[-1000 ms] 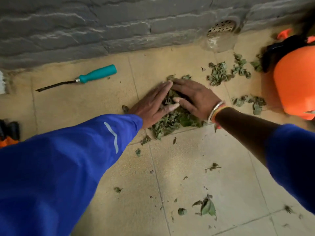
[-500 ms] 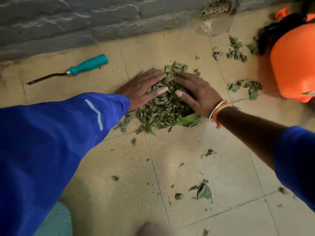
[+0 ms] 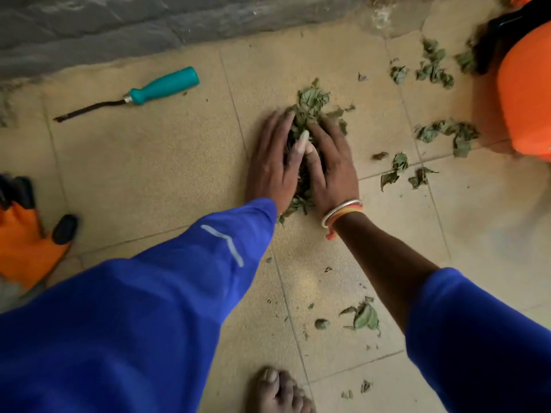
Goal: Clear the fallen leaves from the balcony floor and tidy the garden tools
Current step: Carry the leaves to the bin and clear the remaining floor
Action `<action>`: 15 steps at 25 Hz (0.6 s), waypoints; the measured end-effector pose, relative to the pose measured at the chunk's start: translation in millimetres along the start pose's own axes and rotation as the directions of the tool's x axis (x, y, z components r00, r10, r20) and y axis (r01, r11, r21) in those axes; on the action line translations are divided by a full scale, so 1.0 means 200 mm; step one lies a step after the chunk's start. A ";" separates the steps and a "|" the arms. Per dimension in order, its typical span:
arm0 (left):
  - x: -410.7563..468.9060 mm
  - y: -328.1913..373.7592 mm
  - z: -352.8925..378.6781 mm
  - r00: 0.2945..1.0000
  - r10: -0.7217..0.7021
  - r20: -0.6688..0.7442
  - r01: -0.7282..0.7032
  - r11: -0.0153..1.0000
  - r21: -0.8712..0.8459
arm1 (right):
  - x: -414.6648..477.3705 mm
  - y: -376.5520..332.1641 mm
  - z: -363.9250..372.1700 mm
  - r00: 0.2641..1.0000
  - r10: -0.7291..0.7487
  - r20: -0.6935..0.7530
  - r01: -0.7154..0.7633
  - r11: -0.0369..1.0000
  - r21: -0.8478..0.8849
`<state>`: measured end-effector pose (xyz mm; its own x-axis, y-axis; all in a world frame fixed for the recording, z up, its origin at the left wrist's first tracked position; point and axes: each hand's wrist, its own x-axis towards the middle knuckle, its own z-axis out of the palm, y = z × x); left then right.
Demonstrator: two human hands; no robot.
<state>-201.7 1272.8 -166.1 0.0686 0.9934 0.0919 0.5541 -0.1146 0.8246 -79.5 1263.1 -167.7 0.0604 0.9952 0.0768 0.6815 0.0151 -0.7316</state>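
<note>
Left hand (image 3: 272, 162) and right hand (image 3: 332, 165) cupped around leaf pile (image 3: 310, 111) on tiled floor (image 3: 149, 162); teal-handled tool (image 3: 164, 84) lies apart.

A grey stone wall (image 3: 89, 28) runs along the far edge of the beige tiled floor (image 3: 143, 162). At the upper right stands a big orange container (image 3: 527, 93) with a black part on top. A bare foot (image 3: 277, 391) rests on the tiles at the bottom edge. Silver and orange bangles (image 3: 340, 211) circle one wrist, and blue sleeves (image 3: 134, 323) cover both arms.
</note>
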 end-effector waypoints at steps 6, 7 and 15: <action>0.05 0.19 0.01 0.888 -0.457 0.047 0.375 0.661 -0.650 | 0.01 -0.20 0.17 0.940 0.326 -0.098 -0.204 0.772 0.602; 0.06 0.20 -0.01 0.873 -0.485 0.052 0.387 0.624 -0.679 | 0.01 -0.23 0.18 0.925 0.371 -0.079 -0.223 0.701 0.678; 0.23 0.62 -0.29 0.882 -0.461 0.103 0.377 0.556 -0.741 | 0.17 -0.61 -0.16 0.840 0.540 -0.044 -0.216 0.408 0.887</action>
<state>-178.0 1303.6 -26.2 -0.1091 0.9279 -0.3565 -0.2804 0.3154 0.9066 -137.9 1291.9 -53.6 0.4509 0.8402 -0.3011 -0.3817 -0.1234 -0.9160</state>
